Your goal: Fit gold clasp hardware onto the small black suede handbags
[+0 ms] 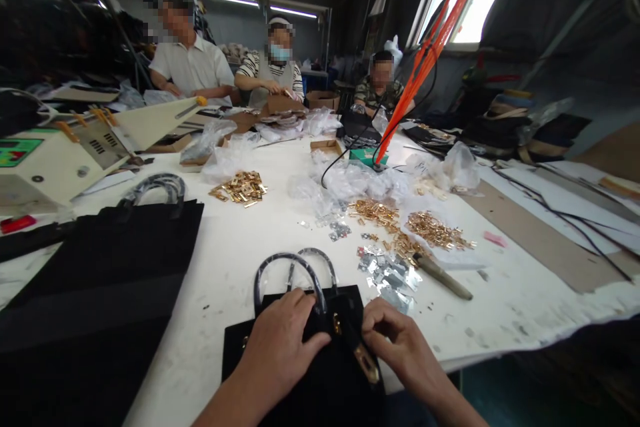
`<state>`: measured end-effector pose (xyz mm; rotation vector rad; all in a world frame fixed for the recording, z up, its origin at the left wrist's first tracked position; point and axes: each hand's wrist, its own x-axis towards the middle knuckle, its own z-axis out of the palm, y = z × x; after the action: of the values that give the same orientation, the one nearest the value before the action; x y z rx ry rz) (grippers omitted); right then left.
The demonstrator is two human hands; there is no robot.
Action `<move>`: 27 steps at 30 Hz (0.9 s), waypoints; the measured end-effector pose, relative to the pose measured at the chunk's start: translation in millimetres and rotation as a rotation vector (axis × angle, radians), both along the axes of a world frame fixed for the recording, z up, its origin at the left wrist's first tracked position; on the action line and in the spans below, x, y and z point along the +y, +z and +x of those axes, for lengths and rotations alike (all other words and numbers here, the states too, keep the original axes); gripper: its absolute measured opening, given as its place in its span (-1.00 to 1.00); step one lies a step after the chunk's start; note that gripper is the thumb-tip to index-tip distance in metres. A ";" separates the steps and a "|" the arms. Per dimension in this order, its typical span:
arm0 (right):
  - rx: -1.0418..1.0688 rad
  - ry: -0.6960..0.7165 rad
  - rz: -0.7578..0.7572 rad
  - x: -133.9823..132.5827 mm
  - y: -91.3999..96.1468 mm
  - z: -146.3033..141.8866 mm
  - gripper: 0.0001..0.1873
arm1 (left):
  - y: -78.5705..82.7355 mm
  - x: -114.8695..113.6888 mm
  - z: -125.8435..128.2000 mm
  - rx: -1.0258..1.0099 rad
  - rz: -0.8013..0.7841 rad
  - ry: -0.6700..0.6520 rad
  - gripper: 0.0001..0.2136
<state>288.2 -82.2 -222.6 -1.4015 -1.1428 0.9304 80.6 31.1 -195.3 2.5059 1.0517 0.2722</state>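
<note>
A small black handbag [300, 373] with two plastic-wrapped loop handles [290, 267] lies on the white table's near edge. My left hand [277, 347] presses down on its top, fingers curled over the base of the handles. My right hand [400, 340] pinches the bag's black closing strap, which carries a gold metal clasp [369, 365]. Just right of the bag lie silver metal pieces [387, 273] and a wooden-handled tool [443, 277].
A stack of black bags [100, 280] fills the left. Piles of gold fittings [240, 187] [435, 230], plastic bags [350, 180] and a cream machine [60, 153] sit on the white table [225, 247]. Three people work at the far end. Orange cords [425, 53] hang at centre right.
</note>
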 end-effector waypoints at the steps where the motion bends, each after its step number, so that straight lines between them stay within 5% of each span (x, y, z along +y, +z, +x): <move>1: -0.080 -0.011 0.049 0.5 -1.0 -0.4 -0.89 | 0.1 0.7 0.5 0.000 -0.009 -0.001 -0.68; 5: -0.275 0.093 0.146 7.5 5.2 -8.8 -0.51 | -4.2 1.8 2.3 -0.010 -0.003 -0.017 -0.79; 9: -0.356 0.186 0.068 26.6 18.6 -0.2 -0.68 | -20.6 6.3 -7.7 -0.089 0.151 -0.093 -0.57; 12: -0.484 -0.010 -0.004 64.7 20.3 31.0 -0.79 | -30.7 9.6 -25.4 -0.216 0.292 -0.052 -0.46; 15: -0.816 -0.240 -0.140 122.4 12.8 75.3 -0.72 | -36.2 12.3 -49.3 -0.376 0.352 0.207 -0.53; 17: -0.909 -0.278 -0.227 160.6 5.4 101.6 -0.70 | -39.6 14.3 -65.2 -0.440 0.209 0.466 -0.52; 20: -0.963 -0.279 -0.332 201.3 -4.7 123.8 -0.69 | -43.2 14.5 -81.7 -0.474 -0.228 0.743 -0.29; 27: -0.967 -0.264 -0.381 212.3 -11.4 124.3 -0.80 | -22.4 -13.2 -87.8 -0.923 -0.885 0.760 -0.33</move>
<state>412.6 130.1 -234.0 -2.3769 -1.4424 0.2417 -7.3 17.9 -217.8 0.9308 1.2378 0.8401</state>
